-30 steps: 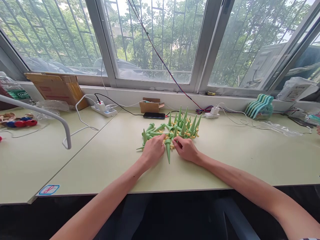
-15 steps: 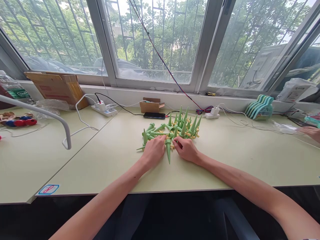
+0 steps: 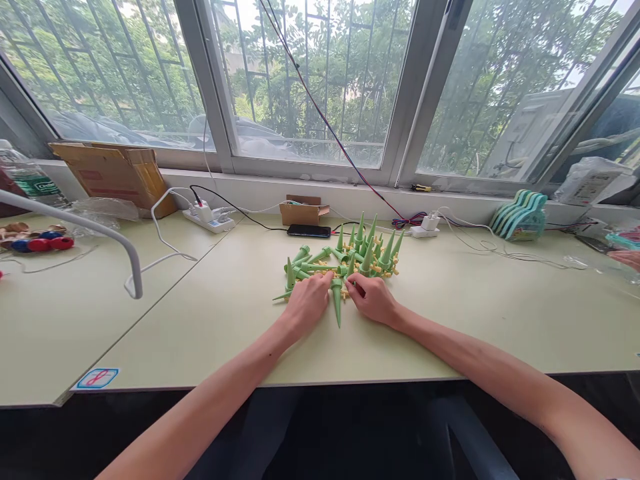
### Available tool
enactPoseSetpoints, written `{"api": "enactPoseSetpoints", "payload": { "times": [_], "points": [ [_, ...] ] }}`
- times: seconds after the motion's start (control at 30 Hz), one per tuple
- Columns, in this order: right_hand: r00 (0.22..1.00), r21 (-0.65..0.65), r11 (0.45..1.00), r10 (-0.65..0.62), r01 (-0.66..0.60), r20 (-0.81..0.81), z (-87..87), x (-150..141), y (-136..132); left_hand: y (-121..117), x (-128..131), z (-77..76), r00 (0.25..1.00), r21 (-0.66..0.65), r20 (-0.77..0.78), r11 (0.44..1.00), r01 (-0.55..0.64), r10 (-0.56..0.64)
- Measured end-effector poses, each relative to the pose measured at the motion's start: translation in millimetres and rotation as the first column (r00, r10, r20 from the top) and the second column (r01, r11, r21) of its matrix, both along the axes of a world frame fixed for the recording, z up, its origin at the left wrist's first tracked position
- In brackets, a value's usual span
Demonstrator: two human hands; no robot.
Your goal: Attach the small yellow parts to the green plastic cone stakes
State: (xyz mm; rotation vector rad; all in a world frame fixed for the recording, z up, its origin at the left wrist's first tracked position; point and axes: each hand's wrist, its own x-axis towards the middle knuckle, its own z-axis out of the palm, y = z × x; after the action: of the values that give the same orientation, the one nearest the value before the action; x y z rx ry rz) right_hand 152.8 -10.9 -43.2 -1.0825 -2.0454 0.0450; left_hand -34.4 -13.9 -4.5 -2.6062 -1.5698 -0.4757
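A pile of green plastic watering spikes (image 3: 367, 257) with small yellow valve pieces lies on the table before me. Some spikes stand point up, while others lie on their sides. My left hand (image 3: 309, 300) is closed at the near left of the pile, its fingertips by yellow pieces; what they grip is hidden. Opposite it, my right hand (image 3: 373, 299) is closed, thumb and fingers pinched at the base of an upright green spike (image 3: 351, 267). Between both hands, a single spike (image 3: 337, 303) lies with its point towards me.
Behind the pile are a black phone (image 3: 309, 231) and a small open cardboard box (image 3: 303, 211). Power strips (image 3: 213, 221) and cables run along the window side. Teal hangers (image 3: 520, 215) stand at right. At the right edge another person's hand (image 3: 627, 259) shows. A white curved bar (image 3: 120, 237) crosses the left.
My hands and the spikes stay almost exactly where they were. At the right edge, the other person's hand has drawn back to the right, and the clear plastic there has shifted.
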Motion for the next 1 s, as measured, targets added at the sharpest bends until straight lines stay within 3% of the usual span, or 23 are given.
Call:
{"api": "enactPoseSetpoints", "payload": {
  "times": [0.1, 0.2, 0.4, 0.67, 0.87, 1.0],
  "points": [
    [1.000, -0.002, 1.000, -0.007, 0.007, -0.004, 0.2, -0.1, -0.2, 1.8, 0.0, -2.2, 0.999, 0.031, 0.038, 0.999, -0.011, 0.010],
    [1.000, -0.007, 1.000, -0.009, 0.009, -0.010, 0.2, -0.6, -0.3, 3.6, 0.5, -5.4, 0.984, 0.083, 0.179, 0.996, -0.017, 0.002],
    [0.999, -0.004, 1.000, 0.008, -0.008, -0.042, 0.3, -0.9, -0.2, 5.5, 2.7, -7.7, 0.827, 0.128, 0.539, 0.986, 0.111, -0.163],
    [0.994, -0.027, 0.995, 0.091, -0.093, -0.055, 2.7, 0.7, -1.5, 2.9, 4.8, -2.0, 0.638, -0.091, 0.767, 0.973, 0.210, -0.066],
    [0.993, -0.040, 0.993, 0.111, -0.113, -0.042, 0.9, 0.0, -1.2, 3.6, 5.4, -0.2, 0.445, -0.222, 0.895, 0.904, 0.365, 0.040],
    [0.989, -0.066, 0.988, 0.134, -0.137, -0.056, 1.2, -0.4, -1.3, 1.9, 6.4, 3.3, 0.388, -0.272, 0.917, 0.863, 0.424, 0.099]
  ]
}}
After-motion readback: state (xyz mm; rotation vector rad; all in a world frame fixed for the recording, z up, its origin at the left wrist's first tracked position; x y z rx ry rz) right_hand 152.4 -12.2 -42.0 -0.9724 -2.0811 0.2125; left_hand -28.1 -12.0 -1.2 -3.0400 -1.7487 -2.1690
